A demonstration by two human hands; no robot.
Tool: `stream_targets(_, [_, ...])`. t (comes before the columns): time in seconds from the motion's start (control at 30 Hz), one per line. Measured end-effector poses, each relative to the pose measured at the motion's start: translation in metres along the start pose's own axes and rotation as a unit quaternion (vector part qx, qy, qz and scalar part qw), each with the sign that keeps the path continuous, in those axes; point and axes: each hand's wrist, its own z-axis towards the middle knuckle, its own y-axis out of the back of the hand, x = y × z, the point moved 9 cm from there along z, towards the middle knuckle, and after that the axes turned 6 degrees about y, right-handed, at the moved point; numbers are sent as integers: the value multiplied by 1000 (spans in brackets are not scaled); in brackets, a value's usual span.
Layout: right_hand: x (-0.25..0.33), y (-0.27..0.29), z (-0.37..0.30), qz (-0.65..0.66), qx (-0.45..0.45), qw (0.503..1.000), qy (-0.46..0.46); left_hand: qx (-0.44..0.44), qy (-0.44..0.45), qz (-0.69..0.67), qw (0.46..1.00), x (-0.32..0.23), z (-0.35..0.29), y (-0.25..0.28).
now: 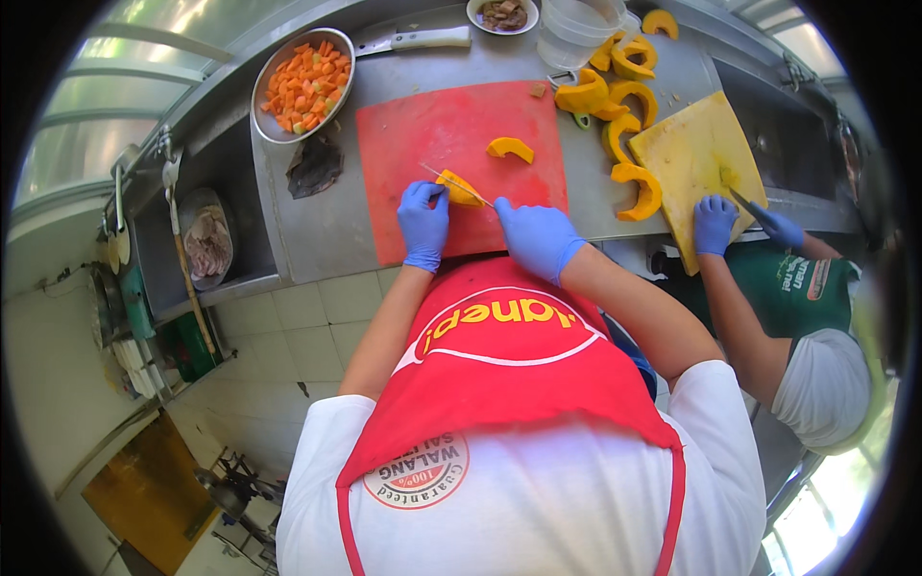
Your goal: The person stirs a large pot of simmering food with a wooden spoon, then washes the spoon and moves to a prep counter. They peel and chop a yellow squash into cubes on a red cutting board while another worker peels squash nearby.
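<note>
A red cutting board (403, 125) lies in front of me on the metal counter. My left hand (424, 226), in a blue glove, has its fingers curled against the left end of a squash piece (462, 190). My right hand (538, 237), gloved too, is closed round the handle of a knife, which the fist hides. The thin knife blade (440, 174) lies across the squash, slanting up to the left. Farther back on the board rests a curved squash slice (511, 149), touched by neither hand. A small brownish scrap (537, 89) sits near the board's far right corner.
A bowl of diced carrots (307, 86) and a white-handled cleaver (418, 39) stand back left. Squash wedges (634, 192) line the right, below a clear plastic tub (576, 34). A co-worker's gloved hands (715, 224) work at a yellow board (687, 144). Left is a sink (254, 192).
</note>
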Motion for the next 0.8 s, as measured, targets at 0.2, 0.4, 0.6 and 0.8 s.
stream_targets(0.2, [6,10,1,-8,20,1000,8,-35,-52,26,998,-9,-8,2])
stream_targets(0.4, [5,8,-1,-14,45,999,12,-30,-67,27,997,-9,-10,1])
stream_targets(0.6, [11,10,0,-35,47,998,2,-21,-69,42,996,-11,-8,0])
stream_targets(0.8, [9,14,-2,-39,38,998,6,-8,-80,42,996,-15,-7,1])
